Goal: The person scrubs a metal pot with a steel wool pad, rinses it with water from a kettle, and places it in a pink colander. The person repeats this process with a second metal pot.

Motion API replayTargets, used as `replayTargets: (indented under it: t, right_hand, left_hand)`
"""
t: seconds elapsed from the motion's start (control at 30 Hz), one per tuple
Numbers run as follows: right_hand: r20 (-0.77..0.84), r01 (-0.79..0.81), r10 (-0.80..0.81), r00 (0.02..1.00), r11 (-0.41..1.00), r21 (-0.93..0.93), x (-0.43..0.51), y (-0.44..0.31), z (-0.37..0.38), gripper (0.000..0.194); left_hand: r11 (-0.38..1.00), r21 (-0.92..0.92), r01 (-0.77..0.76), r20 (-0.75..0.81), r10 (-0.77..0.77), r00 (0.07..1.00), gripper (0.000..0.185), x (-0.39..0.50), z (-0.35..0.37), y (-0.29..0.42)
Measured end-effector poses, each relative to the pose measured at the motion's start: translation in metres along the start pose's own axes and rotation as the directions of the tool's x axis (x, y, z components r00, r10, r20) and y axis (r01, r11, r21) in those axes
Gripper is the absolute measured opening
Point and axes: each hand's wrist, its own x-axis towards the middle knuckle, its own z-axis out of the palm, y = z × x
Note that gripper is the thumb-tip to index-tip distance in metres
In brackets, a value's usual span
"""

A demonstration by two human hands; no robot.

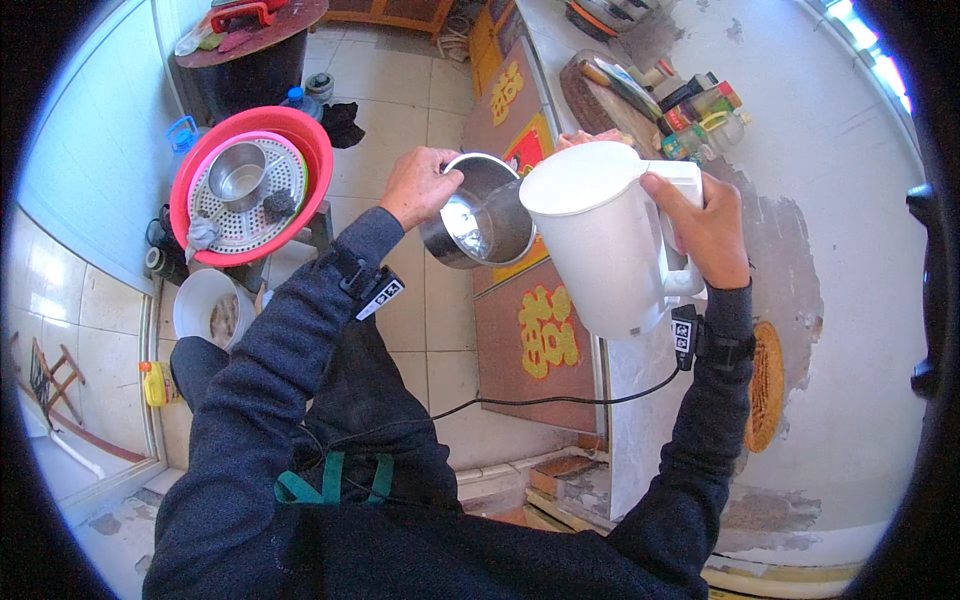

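Note:
My left hand (424, 184) pinches the rim of a round stainless steel pot (469, 232), thumb over the edge. The pot is tilted, so its shiny inside shows. In my right hand (709, 225) is the handle of a white jug (585, 247) that looks like an electric kettle. Its flat white top faces up toward me. The jug's left edge overlaps the pot's right side. A greyish translucent patch lies between jug and pot; I cannot tell whether it is liquid or a reflection. Both vessels are held up above the floor, in front of the cabinet.
A red plastic basin (326, 169) holding a perforated steamer tray (217, 232) and steel bowl (238, 176) stands left, above a white bucket (196, 300). Bottles (701, 109) and a round chopping board (600, 97) lie on the counter right. A black cable (540, 402) crosses below my arms.

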Motion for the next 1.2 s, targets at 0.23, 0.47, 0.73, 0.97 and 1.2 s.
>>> replayTargets:
  t: [0.23,0.47,0.73,0.97,1.2]
  right_hand:
    - [-0.169,-0.104,0.127,0.977,0.985,0.137,-0.009,0.03,-0.011,0.049]
    - [-0.376,-0.103,0.265,0.888,0.911,0.399,-0.019,0.082,-0.023,0.051]
    - [-0.556,-0.163,0.35,0.754,0.919,0.358,-0.031,0.12,-0.035,0.049]
    - [-0.515,-0.297,0.511,0.688,0.846,0.444,-0.058,0.171,-0.047,0.051]
    - [-0.353,-0.388,0.547,0.759,0.815,0.429,-0.118,0.234,-0.072,0.056]
  left_hand:
    - [0.997,-0.071,0.018,0.022,-0.017,1.0,0.03,0.0,0.002,-0.002]
    - [0.985,-0.175,0.003,-0.028,-0.008,1.0,0.035,-0.004,0.006,-0.019]
    - [0.988,-0.155,-0.001,-0.034,-0.004,0.999,0.036,-0.024,-0.018,-0.02]
    - [0.974,0.205,-0.093,-0.155,0.126,0.98,0.034,-0.042,-0.054,-0.026]
    - [0.895,0.413,-0.166,-0.189,0.263,0.946,0.035,-0.056,-0.109,-0.053]
